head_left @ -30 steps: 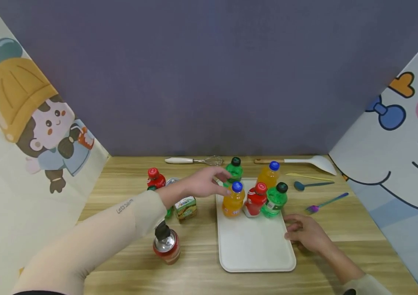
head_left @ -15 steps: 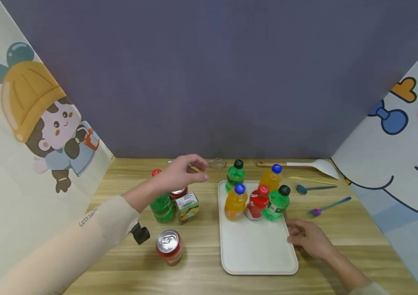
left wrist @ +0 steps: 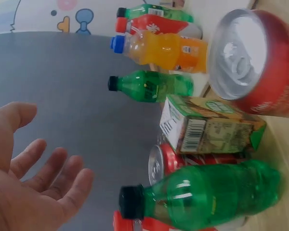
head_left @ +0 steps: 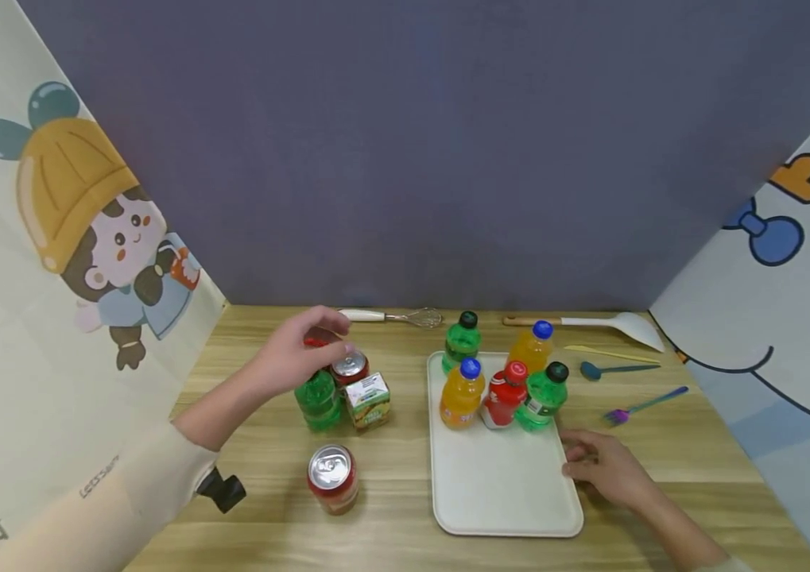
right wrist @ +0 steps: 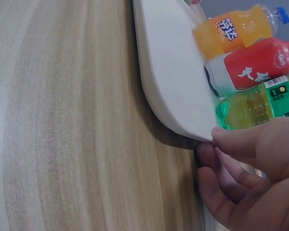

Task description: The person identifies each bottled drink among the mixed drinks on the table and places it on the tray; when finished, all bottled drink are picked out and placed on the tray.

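My left hand (head_left: 297, 353), fingers loosely bent with nothing in them, is above a green soda bottle (head_left: 319, 401) with a black cap. A red bottle is mostly hidden behind that hand. Beside the green bottle stand a red can (head_left: 350, 365) and a small drink carton (head_left: 368, 400). My right hand (head_left: 608, 467) pinches the right rim of a white tray (head_left: 505, 485), thumb on top and fingers beneath, as the right wrist view shows. On the tray's far half stand two orange soda bottles (head_left: 462, 395), a red bottle (head_left: 505, 397) and two green bottles (head_left: 543, 397).
Another red can (head_left: 333, 479) stands nearer, left of the tray. A whisk (head_left: 405, 318) and a white spoon (head_left: 619, 322) lie along the back wall. To the right of the tray lie a yellow utensil (head_left: 612, 353), a dark spoon (head_left: 615, 369) and a rainbow-coloured fork (head_left: 644, 407).
My left hand has left the orange bottle on the tray and moved left, over the green bottle in the left group. The right hand stays at the tray's rim.
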A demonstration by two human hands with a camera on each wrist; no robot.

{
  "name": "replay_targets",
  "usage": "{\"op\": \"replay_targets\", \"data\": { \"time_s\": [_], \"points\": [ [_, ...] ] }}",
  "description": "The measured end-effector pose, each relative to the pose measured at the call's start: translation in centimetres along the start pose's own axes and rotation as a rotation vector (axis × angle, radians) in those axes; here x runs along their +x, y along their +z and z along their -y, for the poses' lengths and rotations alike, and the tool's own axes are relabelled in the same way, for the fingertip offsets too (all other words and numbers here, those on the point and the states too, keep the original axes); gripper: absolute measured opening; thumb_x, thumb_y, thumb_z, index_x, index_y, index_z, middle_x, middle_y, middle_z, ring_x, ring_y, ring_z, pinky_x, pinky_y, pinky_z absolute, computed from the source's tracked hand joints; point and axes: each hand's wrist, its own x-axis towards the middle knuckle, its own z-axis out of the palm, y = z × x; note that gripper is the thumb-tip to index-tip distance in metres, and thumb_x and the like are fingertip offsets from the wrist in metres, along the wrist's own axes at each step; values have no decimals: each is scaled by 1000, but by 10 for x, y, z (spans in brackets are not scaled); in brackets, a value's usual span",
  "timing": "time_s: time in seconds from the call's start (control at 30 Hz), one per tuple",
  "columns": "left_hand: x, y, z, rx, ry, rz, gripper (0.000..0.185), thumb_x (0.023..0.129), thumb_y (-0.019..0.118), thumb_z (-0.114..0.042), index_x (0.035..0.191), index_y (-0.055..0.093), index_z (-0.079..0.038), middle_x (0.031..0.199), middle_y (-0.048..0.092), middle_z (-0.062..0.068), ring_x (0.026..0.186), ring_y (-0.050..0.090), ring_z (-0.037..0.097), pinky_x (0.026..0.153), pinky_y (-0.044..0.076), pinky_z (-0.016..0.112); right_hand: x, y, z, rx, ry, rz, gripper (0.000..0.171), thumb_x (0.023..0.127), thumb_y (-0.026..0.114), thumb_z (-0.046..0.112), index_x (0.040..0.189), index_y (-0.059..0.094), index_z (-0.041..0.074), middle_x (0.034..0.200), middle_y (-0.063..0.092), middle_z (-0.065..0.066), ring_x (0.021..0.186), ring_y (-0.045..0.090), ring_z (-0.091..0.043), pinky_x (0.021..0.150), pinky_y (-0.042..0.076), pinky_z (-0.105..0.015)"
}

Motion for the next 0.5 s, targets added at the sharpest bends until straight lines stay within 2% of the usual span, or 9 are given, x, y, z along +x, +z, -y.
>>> {"op": "replay_targets", "data": {
  "time_s": [0.23, 0.5],
  "points": [
    [-23, -7, 16, 0, -30, -60, 43, 95, 74, -17, 133, 58, -5, 130, 64, 15, 123, 59, 36, 100, 53, 48, 0, 1, -4, -2, -10, -4, 61, 86, 80, 10, 140, 56, -5, 99, 70, -9, 79, 65, -15, 59, 56, -29],
    [-39, -9, 41, 57, -74, -126, 55, 92, 78, -21, 137, 54, -1, 136, 60, 19, 124, 57, 39, 98, 51, 54, 1, 0, -3, 32, -18, 8, 60, 87, 78, 8, 141, 55, -6, 99, 69, -11, 74, 65, -14, 57, 57, -31]
  ]
}}
